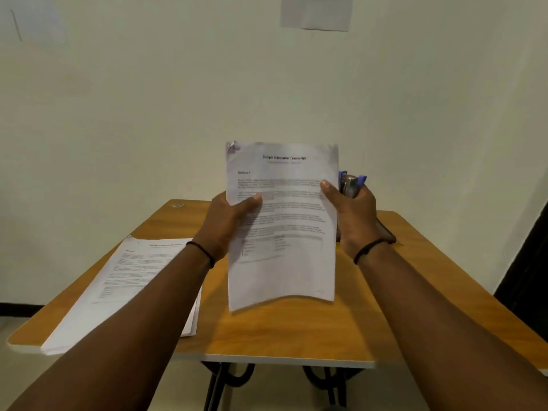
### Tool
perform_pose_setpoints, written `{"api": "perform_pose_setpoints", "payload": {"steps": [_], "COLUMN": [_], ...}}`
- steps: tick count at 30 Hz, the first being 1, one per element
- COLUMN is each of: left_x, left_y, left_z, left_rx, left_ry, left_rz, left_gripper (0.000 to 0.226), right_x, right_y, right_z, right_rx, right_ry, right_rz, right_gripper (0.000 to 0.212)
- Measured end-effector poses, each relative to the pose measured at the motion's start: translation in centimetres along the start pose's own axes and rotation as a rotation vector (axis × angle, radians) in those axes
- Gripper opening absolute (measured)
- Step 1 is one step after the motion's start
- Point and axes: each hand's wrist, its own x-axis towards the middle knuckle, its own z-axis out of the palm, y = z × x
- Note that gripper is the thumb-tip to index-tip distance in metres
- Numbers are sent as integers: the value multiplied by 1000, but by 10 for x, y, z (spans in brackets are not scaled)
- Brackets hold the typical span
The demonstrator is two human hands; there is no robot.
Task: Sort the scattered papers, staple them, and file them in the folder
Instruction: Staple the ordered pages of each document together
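Head view. Pale cream wall (148, 99) behind, with a grey sheet (317, 13) stuck high on it near the top edge of the view. Below, a small wooden table with an orange-brown top and a white edge band (281, 330), carried on dark curved metal legs (225, 378).

Held up over the middle of the table: a thin white printed set of papers with a bold heading and a table near its foot (281, 232), upright and facing the camera, its lower edge sagging free above the surface. Pinched at its left edge by the left hand (228, 221), thumb on the front, fingers hidden behind. Pinched at its right edge by the right hand (353, 215) in the same way, thumb on the page; that hand also gripped a blue and silver stapler (351, 185), poking up just beside the sheet's right edge. Top left corner of the held set looked crumpled, perhaps already stapled; too blurred to be sure.

Lying flat along the table's left edge, reaching toward the near left corner: a white stack of printed papers (124, 292), partly covered by the left forearm, edges fairly even.

A dark thin object (385, 229) showed behind the right wrist near the right edge of the table; possibly the folder, not clear enough to tell.

Judged progress: sorting seemingly well along, with papers gathered rather than scattered. Stapling in hand or just around this set. Filing not yet done, and no paper seen inside any folder.
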Motion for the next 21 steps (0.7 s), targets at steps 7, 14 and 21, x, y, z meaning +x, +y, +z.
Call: {"api": "perform_pose_setpoints", "payload": {"steps": [7,14,21], "left_x": [-22,-6,21], "left_y": [-37,-19,-14], "left_z": [4,-13,-36], "left_rx": [61,63,-109], "left_ry": [63,17,176], "left_rz": [-47,-132,-261], "left_gripper": [27,28,26], "right_x": [-30,-23,-29], "right_y": [33,32,41], "right_z": [-22,-30,-48], "right_rx": [56,67,16], "right_ry": [-20,-53,-228], "right_rz": [157,265,455], "right_gripper": [33,30,31]}}
